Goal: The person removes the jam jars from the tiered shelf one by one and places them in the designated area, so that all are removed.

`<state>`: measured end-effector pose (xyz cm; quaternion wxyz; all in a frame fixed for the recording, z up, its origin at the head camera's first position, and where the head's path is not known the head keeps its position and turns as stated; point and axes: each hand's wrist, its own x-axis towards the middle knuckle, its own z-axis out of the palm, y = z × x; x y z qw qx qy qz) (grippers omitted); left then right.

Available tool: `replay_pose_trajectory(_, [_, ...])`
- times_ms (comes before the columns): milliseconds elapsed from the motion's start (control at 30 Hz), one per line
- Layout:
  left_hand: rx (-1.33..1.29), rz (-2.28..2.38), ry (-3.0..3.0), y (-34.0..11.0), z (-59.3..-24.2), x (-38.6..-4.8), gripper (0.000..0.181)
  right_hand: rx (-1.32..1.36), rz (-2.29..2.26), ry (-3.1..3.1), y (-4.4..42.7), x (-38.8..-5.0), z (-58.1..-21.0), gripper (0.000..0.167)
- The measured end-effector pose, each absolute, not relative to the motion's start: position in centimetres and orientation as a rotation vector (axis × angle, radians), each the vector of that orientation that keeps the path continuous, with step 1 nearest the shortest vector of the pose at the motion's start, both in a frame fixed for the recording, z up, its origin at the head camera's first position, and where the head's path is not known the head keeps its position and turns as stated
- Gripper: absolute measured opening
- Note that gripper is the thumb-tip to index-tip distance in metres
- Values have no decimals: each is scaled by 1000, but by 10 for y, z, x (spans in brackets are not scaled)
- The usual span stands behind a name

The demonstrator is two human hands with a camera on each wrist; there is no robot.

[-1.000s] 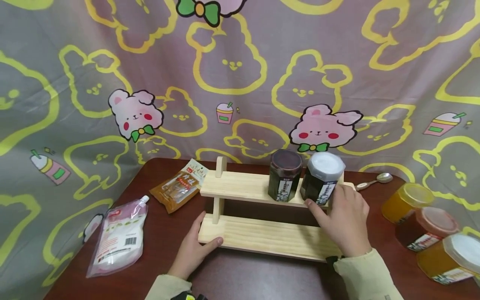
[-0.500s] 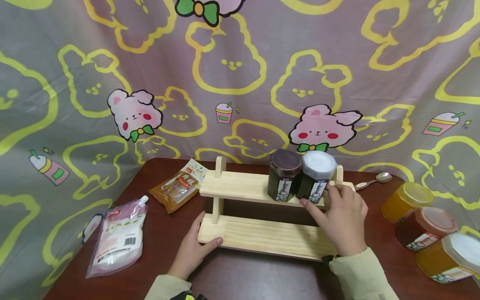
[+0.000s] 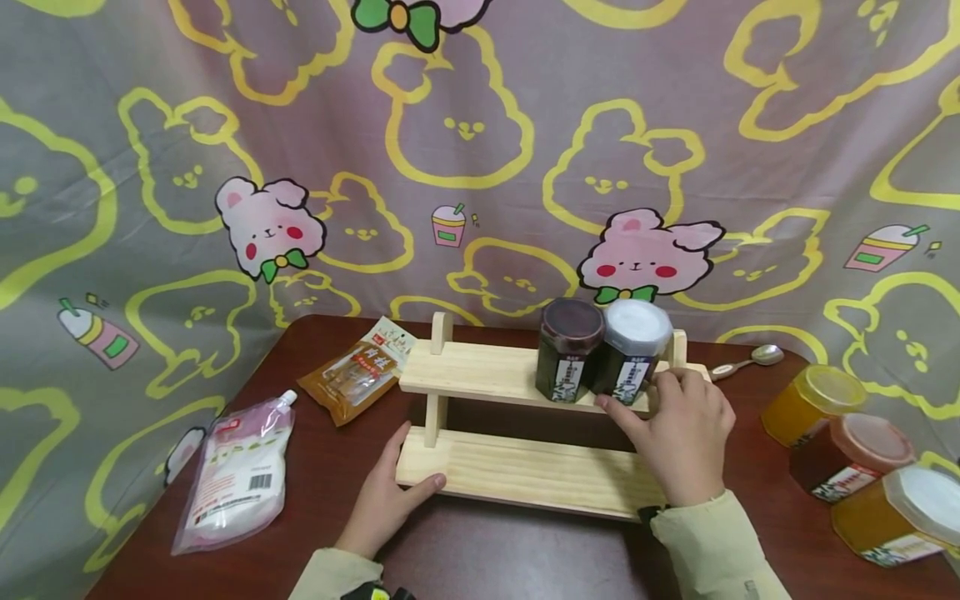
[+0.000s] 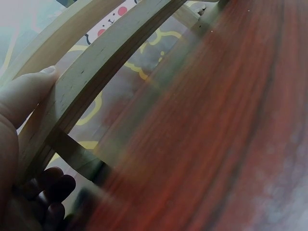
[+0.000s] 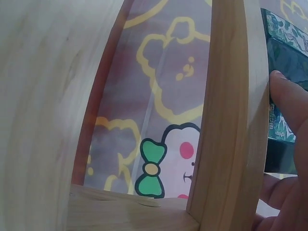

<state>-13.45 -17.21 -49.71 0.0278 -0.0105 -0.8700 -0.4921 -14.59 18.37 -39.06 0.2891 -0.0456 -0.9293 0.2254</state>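
Observation:
In the head view a two-tier wooden rack [image 3: 517, 471] stands on the table. My left hand [image 3: 393, 496] grips its lower left end; in the left wrist view the thumb [image 4: 33, 89] lies on the board and the other fingers curl below. Side by side on the upper shelf are a dark-lidded jar [image 3: 567, 342] and a white-lidded jar [image 3: 637, 329], both dark inside. My right hand [image 3: 686, 433] holds the white-lidded jar low down, thumb at its front and fingers at its right side. The right wrist view shows the thumb [image 5: 291, 96] against this jar [image 5: 286, 48], partly cut off.
Left of the rack lie a brown packet [image 3: 356, 375] and a white spouted pouch [image 3: 243, 475]. A spoon [image 3: 750, 362] lies at the back right. Three more jars stand at the right: a yellow one [image 3: 813, 404], a red one [image 3: 851, 454] and an orange one [image 3: 896, 517]. A patterned curtain [image 3: 517, 217] hangs behind.
The white-lidded jar has shifted left, from tilted to upright beside the dark-lidded jar, and my right hand has moved slightly left with it. My left hand has stayed in place.

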Motion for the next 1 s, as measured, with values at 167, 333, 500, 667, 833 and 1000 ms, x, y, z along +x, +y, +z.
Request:
replay_pose_trajectory(167, [-31, -1515, -2687, -173, -496, -134, 102, -104, 595, -2466, 182, -146, -391, 60])
replay_pose_trajectory(333, [-22, -1502, -2699, -174, -494, -132, 102, -76, 580, -2451, 179, -146, -391, 60])
replay_pose_trajectory(500, [-6, -1509, -2711, -174, -494, -133, 102, -66, 583, -2453, 173, -146, -392, 61])
replay_pose_trajectory(667, [2, -1536, -2698, -174, -496, -134, 104, -52, 581, -2457, 170, -146, -393, 62])
replay_pose_trajectory(833, [4, -1540, -2691, -175, -497, -134, 105, -41, 589, -2459, 168, -145, -395, 63])
replay_pose_trajectory(1000, [-3, -1531, -2693, -174, -499, -134, 104, -41, 700, -2453, 169, -140, -393, 61])
